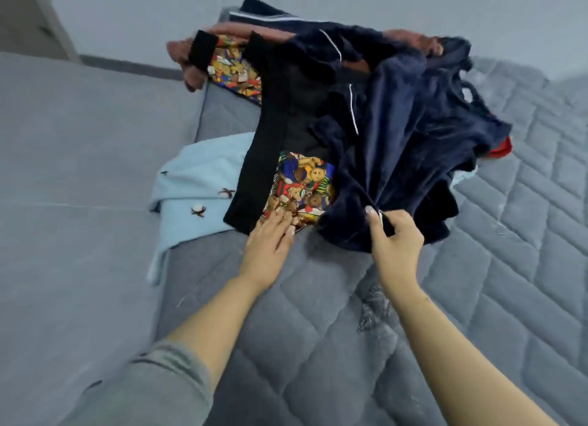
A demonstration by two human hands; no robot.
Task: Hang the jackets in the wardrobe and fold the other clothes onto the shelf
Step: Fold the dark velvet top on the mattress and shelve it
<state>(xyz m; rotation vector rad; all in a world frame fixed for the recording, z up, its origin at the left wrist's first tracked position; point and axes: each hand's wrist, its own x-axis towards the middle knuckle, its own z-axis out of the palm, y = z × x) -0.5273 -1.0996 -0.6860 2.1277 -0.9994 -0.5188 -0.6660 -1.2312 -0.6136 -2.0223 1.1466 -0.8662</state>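
the right hand [394, 237] pinches a gathered fold of the navy velvet garment [413, 132], thumb and fingers closed on the cloth, with the fabric fanning up and away from that pinch and lifted off the grey quilted mattress [318, 314]. white piping runs along the garment's edge above the pinch. just to the left of the grip, the left hand [270, 237] lies with fingers straight and spread, fingertips pressing on the teddy-bear print lining [302, 183] of a black jacket [273, 132], which lies opened out beside the navy garment and partly under it. further left of that, a pale blue garment [197, 177] with small dark motifs lies flat, hanging over the mattress edge. beyond the grip, at the far end of the pile, a dusty pink knit [184, 53] sits under the jacket's cuff, and a red scrap of cloth [502, 148] shows to the right, behind the navy fabric. a grey sleeve [152, 387] covers the left upper arm.
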